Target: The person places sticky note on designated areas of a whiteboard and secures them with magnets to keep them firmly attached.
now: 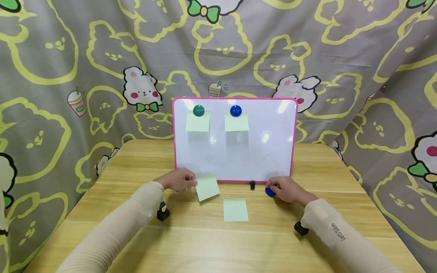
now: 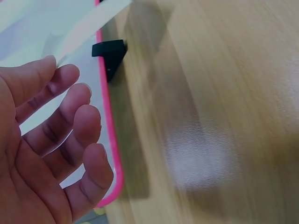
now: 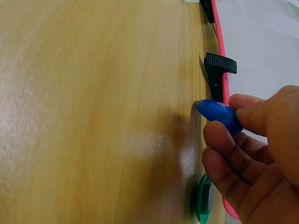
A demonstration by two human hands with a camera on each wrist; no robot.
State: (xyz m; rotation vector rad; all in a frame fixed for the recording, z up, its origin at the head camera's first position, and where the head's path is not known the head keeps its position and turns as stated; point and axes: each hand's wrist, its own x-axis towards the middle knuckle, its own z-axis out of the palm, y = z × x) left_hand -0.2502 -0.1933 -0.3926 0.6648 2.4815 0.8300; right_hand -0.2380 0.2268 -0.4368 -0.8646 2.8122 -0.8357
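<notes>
My left hand (image 1: 178,179) pinches a pale green sticky note (image 1: 208,188) by its edge, between thumb and index finger. The note is tilted, in front of the whiteboard's (image 1: 235,161) lower edge. In the left wrist view the other fingers curl loosely, holding nothing. Between the thumb and fingers of my right hand (image 1: 287,189) is a round blue magnet (image 3: 217,113), just over the table near the board's lower right. A green magnet (image 3: 202,200) lies close below that hand in the right wrist view. Another pale green note (image 1: 235,210) lies flat on the table.
The pink-framed whiteboard stands on black feet (image 1: 252,185) at the table's back. On it hang two notes, one under a green magnet (image 1: 198,110), one under a blue magnet (image 1: 235,110). A patterned curtain (image 1: 218,49) surrounds the wooden table (image 1: 211,242).
</notes>
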